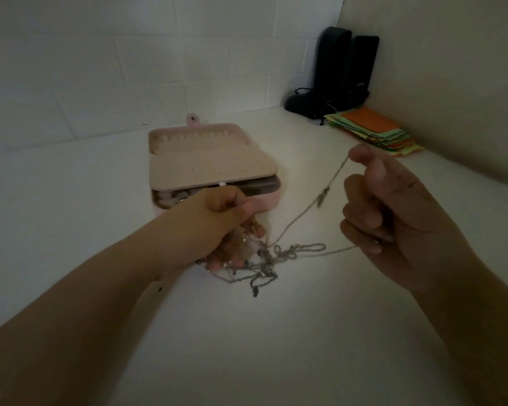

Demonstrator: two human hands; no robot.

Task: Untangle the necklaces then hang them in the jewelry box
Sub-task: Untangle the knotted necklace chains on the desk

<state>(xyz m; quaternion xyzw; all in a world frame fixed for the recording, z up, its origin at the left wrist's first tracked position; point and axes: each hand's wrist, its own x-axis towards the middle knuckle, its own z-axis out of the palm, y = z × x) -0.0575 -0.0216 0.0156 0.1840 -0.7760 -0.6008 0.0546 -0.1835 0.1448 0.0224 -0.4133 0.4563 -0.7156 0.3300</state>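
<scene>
A pink jewelry box [211, 159] lies open on the white table, its beige lid insert showing a row of hooks along the far side. In front of it my left hand [217, 218] grips a bunch of tangled necklaces [247, 247] with gold and pearl parts. A thin silver chain [326, 194] runs from the tangle on the table [264, 268] up to my right hand [393, 212], which pinches it between thumb and forefinger and holds a second strand lower down.
Two black speakers [340, 71] with cables stand in the back right corner by the wall. A stack of coloured paper sheets [376, 130] lies next to them. A white brick-patterned wall rises behind the box.
</scene>
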